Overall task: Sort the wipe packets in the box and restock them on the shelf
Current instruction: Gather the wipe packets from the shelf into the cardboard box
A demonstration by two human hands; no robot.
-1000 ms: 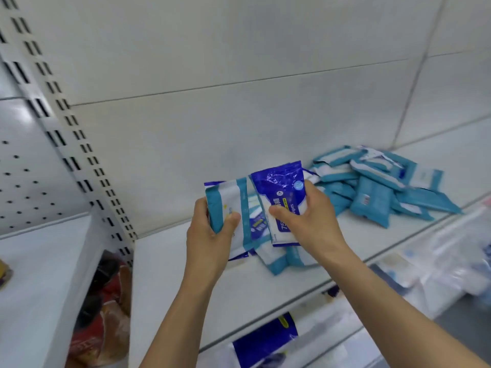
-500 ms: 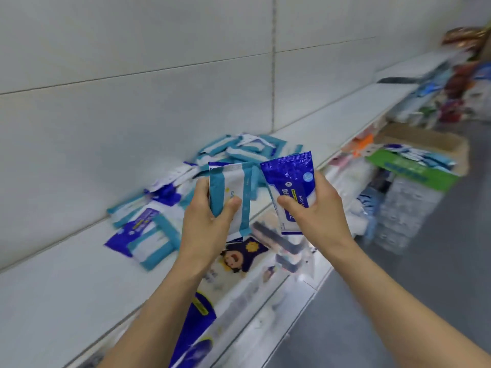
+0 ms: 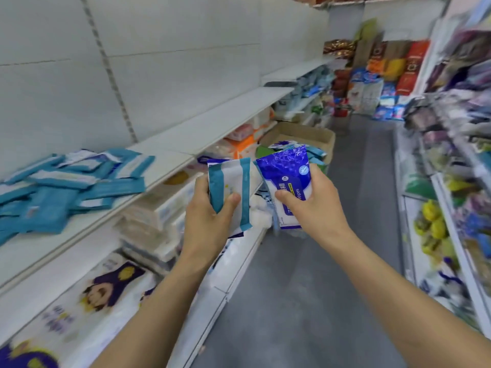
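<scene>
Shop aisle with grey floor (image 3: 305, 288) and white metal shelf (image 3: 212, 120) along the left. Compared with half a second earlier, the view has swung down the aisle; the grips are unchanged. Left hand (image 3: 206, 211) grips a glossy teal-and-white wipe packet (image 3: 233, 192); right hand (image 3: 316, 200) pinches a crinkled dark-blue wipe packet (image 3: 285, 171). Flat teal packets (image 3: 74, 181) lie heaped on the shelf. The cardboard box (image 3: 305, 135) stands beyond the hands.

Both my forearms reach forward; my left hand (image 3: 206, 208) grips a teal-and-white plastic wipe packet (image 3: 233, 192), my right hand (image 3: 314, 200) a dark blue one (image 3: 285, 171).
</scene>
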